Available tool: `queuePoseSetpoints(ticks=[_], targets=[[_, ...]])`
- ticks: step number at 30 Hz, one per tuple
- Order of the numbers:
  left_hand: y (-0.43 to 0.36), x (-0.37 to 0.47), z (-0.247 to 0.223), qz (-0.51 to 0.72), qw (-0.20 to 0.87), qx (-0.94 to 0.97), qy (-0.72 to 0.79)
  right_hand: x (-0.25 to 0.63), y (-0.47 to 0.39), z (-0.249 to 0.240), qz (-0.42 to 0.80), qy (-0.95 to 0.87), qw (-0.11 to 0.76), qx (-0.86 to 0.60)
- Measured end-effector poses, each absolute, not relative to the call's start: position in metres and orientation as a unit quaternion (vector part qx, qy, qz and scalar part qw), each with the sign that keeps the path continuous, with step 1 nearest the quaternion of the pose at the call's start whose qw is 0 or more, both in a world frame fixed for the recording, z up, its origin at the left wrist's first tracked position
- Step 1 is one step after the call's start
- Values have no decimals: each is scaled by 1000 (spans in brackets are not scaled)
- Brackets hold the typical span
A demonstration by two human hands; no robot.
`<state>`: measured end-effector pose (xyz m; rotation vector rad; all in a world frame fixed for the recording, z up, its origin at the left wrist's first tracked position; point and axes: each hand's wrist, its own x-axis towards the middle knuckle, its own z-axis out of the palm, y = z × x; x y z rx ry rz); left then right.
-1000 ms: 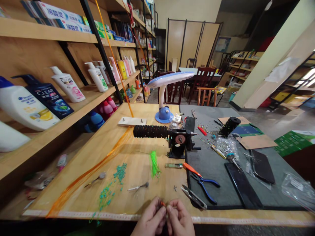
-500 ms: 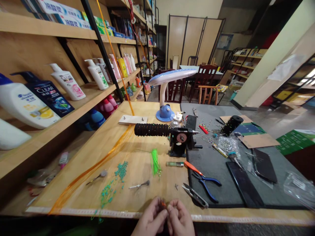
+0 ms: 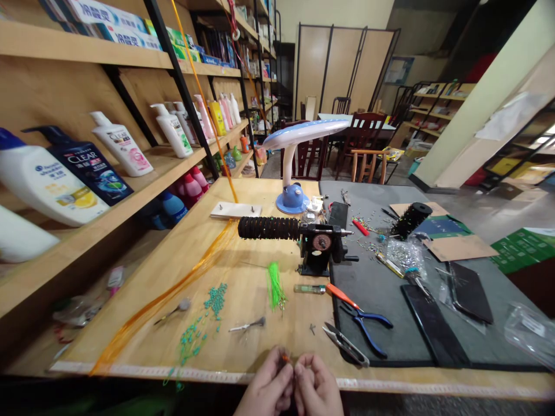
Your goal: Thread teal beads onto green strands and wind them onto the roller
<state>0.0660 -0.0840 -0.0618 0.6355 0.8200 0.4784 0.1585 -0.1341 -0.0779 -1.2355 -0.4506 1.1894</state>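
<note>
Two hands, left hand (image 3: 269,390) and right hand (image 3: 317,390), both pinching one orange bit (image 3: 285,359) (tiny)

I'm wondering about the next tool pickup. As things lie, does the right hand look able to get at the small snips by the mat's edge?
Probably yes. The snips lie just ahead of the right hand, with bare wood between them; but its fingertips pinch a small orange piece with the left hand.

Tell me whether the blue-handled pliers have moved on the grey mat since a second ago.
No. The blue-handled pliers lie as before on the grey mat, beside the snips; only the camera shifted.
</note>
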Motion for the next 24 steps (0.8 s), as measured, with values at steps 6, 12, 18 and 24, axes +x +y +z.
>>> queuePoseSetpoints(ticks=[6, 12, 18, 24], targets=[[-82, 67, -75, 209, 820, 347, 404, 161, -138, -81, 526, -178, 625, -548], [-85, 65, -73, 238, 789, 395, 406, 181, -137, -72, 519, -190, 610, -568], [-84, 63, -59, 215, 809, 389, 384, 173, -134, -71, 518, -197, 607, -570], [-87, 63, -52, 211, 832, 364, 361, 166, -134, -69, 540, -194, 608, -549]])
